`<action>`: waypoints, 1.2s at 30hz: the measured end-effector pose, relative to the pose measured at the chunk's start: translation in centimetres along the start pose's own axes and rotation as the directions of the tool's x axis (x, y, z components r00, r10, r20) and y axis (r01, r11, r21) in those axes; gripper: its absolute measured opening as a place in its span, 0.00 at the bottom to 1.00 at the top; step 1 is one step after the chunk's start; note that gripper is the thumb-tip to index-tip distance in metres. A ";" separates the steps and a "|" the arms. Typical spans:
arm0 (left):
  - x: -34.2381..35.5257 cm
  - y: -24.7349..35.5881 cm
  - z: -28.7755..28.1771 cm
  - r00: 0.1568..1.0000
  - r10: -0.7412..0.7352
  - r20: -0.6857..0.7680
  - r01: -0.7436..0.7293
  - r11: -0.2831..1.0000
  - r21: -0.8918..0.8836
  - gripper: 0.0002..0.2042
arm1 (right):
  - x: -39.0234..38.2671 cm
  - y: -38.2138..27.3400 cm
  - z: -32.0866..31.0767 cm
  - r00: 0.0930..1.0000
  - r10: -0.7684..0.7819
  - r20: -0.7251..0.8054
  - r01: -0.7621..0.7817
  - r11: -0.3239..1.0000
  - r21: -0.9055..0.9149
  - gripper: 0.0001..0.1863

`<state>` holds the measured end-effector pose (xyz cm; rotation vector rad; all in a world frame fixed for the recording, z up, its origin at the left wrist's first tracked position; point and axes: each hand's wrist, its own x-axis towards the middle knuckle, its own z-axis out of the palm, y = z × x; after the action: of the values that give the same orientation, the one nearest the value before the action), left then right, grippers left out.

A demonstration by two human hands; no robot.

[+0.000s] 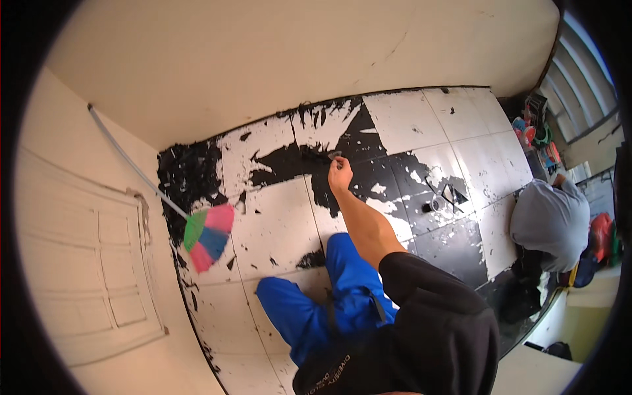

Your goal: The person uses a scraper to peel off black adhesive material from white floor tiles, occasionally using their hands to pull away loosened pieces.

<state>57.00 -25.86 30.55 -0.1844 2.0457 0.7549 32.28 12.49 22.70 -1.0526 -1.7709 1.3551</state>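
Note:
My right hand (340, 174) reaches forward over the floor, its fingers wrapped round a small scraper (334, 155) that mostly hides in the grip. The scraper's short blade meets a patch of black coating (280, 164) on the white floor tiles (280, 220). Loose dark shavings are bunched just left of the blade. The coating has ragged edges and bare white tile around it. My blue-trousered knees (352, 266) are bent close behind the work spot. My left hand is out of view.
A broom (209, 234) with pink, green and blue bristles leans against the left wall. Black scraps (191, 174) heap in the far left corner. A roll of tape (431, 206) and dark tools lie right. Another person in grey (552, 224) crouches at right near assorted household things.

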 end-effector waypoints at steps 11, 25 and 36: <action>-12.2 -8.7 9.3 0.979 -0.193 -0.060 0.182 0.972 -0.151 0.18 | -0.1 6.9 -15.7 0.990 -0.033 0.139 0.038 0.999 -0.037 0.13; -18.9 -10.6 14.0 0.930 -0.368 -0.018 0.360 0.917 -0.171 0.19 | -0.8 12.8 -29.5 0.960 0.240 0.143 -0.235 0.971 -0.049 0.14; -20.5 -6.7 14.5 0.899 -0.436 -0.044 0.426 0.893 -0.147 0.20 | -8.4 18.5 -34.1 0.885 0.426 0.187 -0.443 0.894 0.061 0.16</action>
<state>81.74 -26.09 38.53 -0.7312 1.9239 0.6087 69.42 22.40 12.81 -1.3688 -1.6161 1.8362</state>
